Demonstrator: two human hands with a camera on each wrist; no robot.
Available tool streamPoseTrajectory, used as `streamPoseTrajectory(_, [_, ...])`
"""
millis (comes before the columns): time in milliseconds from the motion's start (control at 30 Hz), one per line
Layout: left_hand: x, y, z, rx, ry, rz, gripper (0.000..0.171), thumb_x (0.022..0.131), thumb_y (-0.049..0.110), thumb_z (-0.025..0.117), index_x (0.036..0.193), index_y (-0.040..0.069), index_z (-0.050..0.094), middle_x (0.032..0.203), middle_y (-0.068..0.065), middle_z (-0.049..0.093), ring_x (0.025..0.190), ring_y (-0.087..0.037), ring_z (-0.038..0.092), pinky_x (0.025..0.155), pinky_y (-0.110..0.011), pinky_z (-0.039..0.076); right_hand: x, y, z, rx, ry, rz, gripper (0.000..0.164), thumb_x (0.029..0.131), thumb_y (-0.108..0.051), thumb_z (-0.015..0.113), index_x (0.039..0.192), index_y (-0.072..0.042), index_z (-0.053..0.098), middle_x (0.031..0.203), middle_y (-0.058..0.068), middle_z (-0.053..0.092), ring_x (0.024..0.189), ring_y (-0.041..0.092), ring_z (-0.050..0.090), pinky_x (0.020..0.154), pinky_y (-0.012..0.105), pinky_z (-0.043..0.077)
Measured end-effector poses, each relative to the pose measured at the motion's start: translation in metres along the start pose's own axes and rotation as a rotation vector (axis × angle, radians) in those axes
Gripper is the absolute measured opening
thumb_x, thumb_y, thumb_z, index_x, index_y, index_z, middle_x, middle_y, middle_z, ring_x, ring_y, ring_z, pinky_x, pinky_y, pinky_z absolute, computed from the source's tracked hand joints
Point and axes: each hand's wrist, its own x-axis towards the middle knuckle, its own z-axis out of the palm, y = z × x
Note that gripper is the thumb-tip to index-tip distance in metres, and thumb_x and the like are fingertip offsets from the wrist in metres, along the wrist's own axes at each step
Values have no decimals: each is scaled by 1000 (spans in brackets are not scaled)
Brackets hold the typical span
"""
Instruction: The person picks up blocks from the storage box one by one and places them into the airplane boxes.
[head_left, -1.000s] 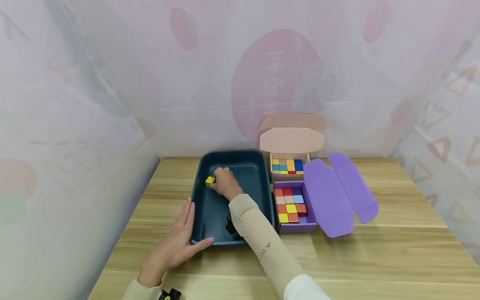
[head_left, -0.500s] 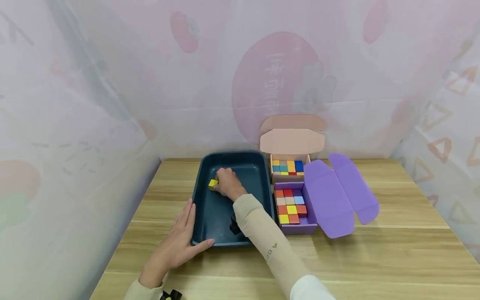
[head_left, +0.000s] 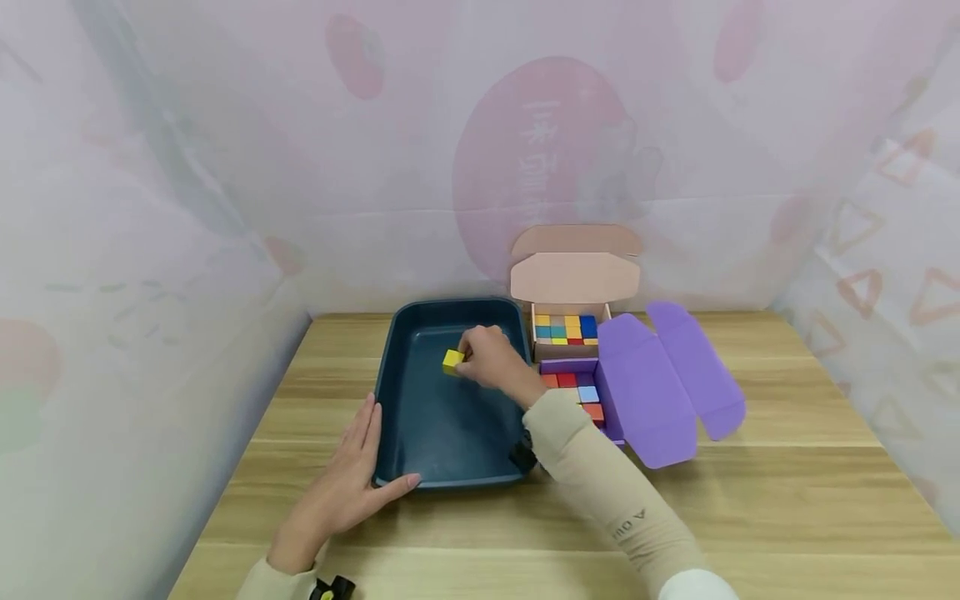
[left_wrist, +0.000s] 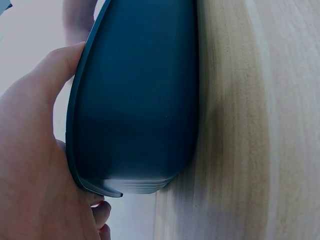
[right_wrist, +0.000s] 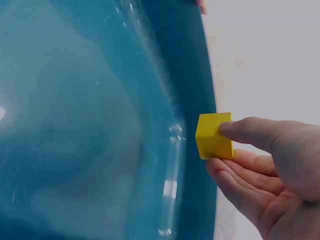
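My right hand (head_left: 491, 357) pinches a yellow cube (head_left: 452, 362) above the dark teal tray (head_left: 420, 433). In the right wrist view the thumb presses one side of the cube (right_wrist: 214, 136) and the fingers support it from the opposite side. At the tray's near left corner, my left hand (head_left: 341, 487) rests on the rim with its fingers straight along the left side and the thumb at the front edge. The left wrist view shows that hand (left_wrist: 37, 150) against the tray's outer wall (left_wrist: 135, 90); part of its fingers is hidden there.
Right of the tray stands an open purple box (head_left: 572, 365) with several coloured cubes, partly hidden by my right forearm. Its lid (head_left: 652, 392) spreads rightward over the wooden table (head_left: 787, 467). Behind it, a pinkish-tan box (head_left: 558, 352) with upright lid also holds several coloured blocks.
My right hand has carried the yellow cube from the tray's left side rightward, and the forearm now covers part of the purple box. The left hand keeps its place on the rim.
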Motion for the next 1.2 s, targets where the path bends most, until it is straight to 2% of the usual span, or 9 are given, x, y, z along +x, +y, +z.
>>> streamPoseTrajectory(333, [-2,-2,0,6,-4,9,123,91,74,65,170,6,-2,179,-7,-16,166,-44,2,129,-70,14,-51,25,-51,71,-28,3,20,94,-15,81,109,-3,75,107,11,78,91,18,72,85,32,66])
streamPoseTrajectory(567, [0,-2,-1,-3,-4,11,124,91,72,67,170,7,-3,178,-6,-17,166,-43,0,129,-71,15,-85,56,-81,67,-29,-71,15,90,-10,84,99,-2,75,95,9,78,85,15,74,80,31,65])
streamPoseTrajectory(733, [0,-3,-1,-4,-4,11,123,91,70,68,170,7,-3,179,-6,-17,166,-41,-2,129,-72,14,-107,75,-98,77,-58,-81,14,90,-6,83,100,-1,75,96,10,78,88,18,76,81,33,66])
streamPoseTrajectory(1000, [1,-2,-1,-25,-5,12,122,93,66,69,170,8,-6,178,-6,-18,166,-40,-4,128,-72,13,-133,99,-112,55,-85,-69,15,87,-1,84,100,3,77,95,12,79,88,20,77,78,28,66])
streamPoseTrajectory(1200, [1,-1,-1,-20,-1,13,123,92,70,67,170,7,-5,178,-7,-17,166,-41,-2,128,-72,14,-145,107,-114,24,-131,-37,19,83,2,86,100,5,78,94,14,80,84,18,77,74,27,65])
